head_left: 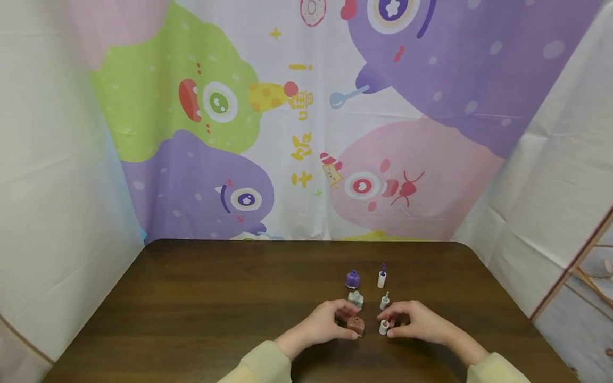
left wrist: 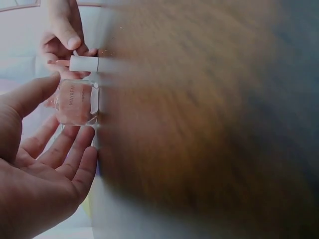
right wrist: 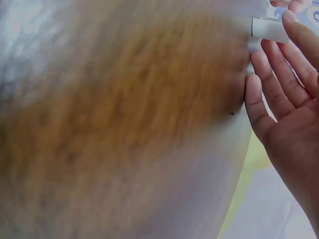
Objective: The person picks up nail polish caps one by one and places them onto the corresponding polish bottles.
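Watching remotely, I log the peach bottle on the near part of the table, right of centre, flanked by thumb and fingers of the left hand. The right hand curves likewise about the white cap, which stands brush-up to the bottle's right. Whether either hand grips or only touches, I cannot tell; contact is partly hidden. Risks, my judgement: an uneven push by the left thumb could tip the uncapped bottle and spill polish; its forefinger, reaching the far side, could knock the silver bottle; careless right fingers could smear themselves on the exposed brush or topple the narrow cap.
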A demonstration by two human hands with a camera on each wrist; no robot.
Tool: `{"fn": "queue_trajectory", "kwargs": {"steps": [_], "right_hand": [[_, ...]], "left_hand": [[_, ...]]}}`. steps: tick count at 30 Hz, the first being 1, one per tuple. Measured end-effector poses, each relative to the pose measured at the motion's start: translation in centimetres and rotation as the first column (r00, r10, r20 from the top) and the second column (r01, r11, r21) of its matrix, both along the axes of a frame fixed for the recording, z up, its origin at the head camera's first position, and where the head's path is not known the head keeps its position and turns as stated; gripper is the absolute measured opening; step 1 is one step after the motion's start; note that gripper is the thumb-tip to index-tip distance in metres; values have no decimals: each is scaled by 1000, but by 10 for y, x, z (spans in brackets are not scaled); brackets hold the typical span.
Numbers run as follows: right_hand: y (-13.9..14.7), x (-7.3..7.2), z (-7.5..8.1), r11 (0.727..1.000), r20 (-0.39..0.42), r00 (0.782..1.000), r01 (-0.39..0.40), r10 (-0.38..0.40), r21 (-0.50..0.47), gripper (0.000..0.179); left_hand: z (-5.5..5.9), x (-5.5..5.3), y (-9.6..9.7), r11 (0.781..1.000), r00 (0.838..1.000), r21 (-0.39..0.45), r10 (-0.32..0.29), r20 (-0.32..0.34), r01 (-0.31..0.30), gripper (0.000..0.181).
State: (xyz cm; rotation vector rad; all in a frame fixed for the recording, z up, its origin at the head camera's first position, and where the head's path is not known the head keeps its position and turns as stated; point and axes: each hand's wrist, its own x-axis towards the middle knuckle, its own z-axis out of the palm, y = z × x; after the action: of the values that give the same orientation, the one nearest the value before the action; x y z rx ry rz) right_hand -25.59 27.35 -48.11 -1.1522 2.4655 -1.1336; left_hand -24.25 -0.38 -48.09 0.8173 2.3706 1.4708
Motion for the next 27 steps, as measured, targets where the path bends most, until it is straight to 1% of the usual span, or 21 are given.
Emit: {"fn": "queue_trajectory", "kwargs": {"steps": [5,9,10,13,16,17,20,25,27], "right_hand": [[-2,0,0,1000,-9,1000,4,-4,6,29],[-4,1,0,1000,-17,1000,13,-13,8,28],[-4,1,0,1000,-24,1000,15,-15,8,26],[-5,1,0,1000,-43,999,17,-17,6,23],[-6,1,-1,1000,-50,999,20,-20,8,20],[-7,1,-1,1000,-49,999,21,-21,8,19],[-7,1,-1,1000,-50,998,24,-24,10,18],[-7,0,-1,1000,-51,998,24,-24,5,18],[-7,1,0,1000,-54,998,23,-23,5,18]], "left_hand": [[-2,-2,2,999,1000,-36,0,-27,-1,37],[-4,-2,3,999,996,-40,-15,-88,12,31],[-4,-2,2,999,992,-46,-23,-127,18,29],[-3,-1,2,999,988,-45,-18,-154,11,22],[-2,-1,3,998,991,-56,7,-132,-14,19],[-1,0,4,998,995,-54,22,-98,-27,18],[-1,0,5,997,996,-54,47,-76,-51,19],[-1,0,6,997,995,-37,68,-72,-71,19],[-2,-1,6,996,994,-36,73,-79,-77,19]]}}
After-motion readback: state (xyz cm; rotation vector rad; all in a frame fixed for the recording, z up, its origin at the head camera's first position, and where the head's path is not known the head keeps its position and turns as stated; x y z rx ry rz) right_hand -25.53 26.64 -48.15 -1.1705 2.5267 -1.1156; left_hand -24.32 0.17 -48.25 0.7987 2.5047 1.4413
